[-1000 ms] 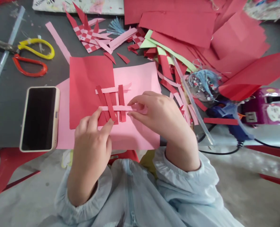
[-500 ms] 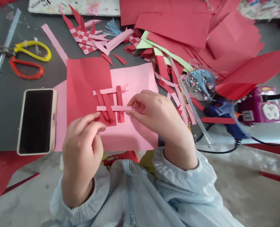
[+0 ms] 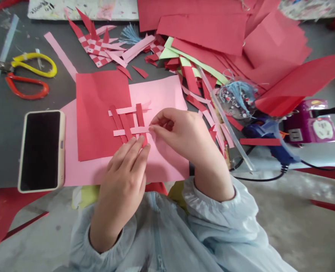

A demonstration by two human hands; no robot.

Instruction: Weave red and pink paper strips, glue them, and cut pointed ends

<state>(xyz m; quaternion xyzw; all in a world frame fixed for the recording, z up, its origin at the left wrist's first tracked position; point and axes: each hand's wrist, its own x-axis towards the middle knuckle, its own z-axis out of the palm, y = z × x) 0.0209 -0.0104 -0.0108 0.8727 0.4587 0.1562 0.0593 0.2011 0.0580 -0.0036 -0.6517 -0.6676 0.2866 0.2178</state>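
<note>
- now, the left hand lay flat, its fingers held close together, their tips pressing on the lower ends of the red strips.
- the right hand pinched the right end of the lower pink strip between thumb and forefinger, just right of the left fingertips.
- that strip ran sideways through the red strips, just beyond the left hand's fingertips; a second pink strip crossed them a little farther off.
- the weave sat at the right edge of a red sheet, which overlapped a pink sheet lying under both hands.
- a phone lay face up well left of the left hand, with scissors beyond it.
- a blue glue gun lay right of the right hand, beside a purple socket block.
- loose red paper was piled beyond both hands.
</note>
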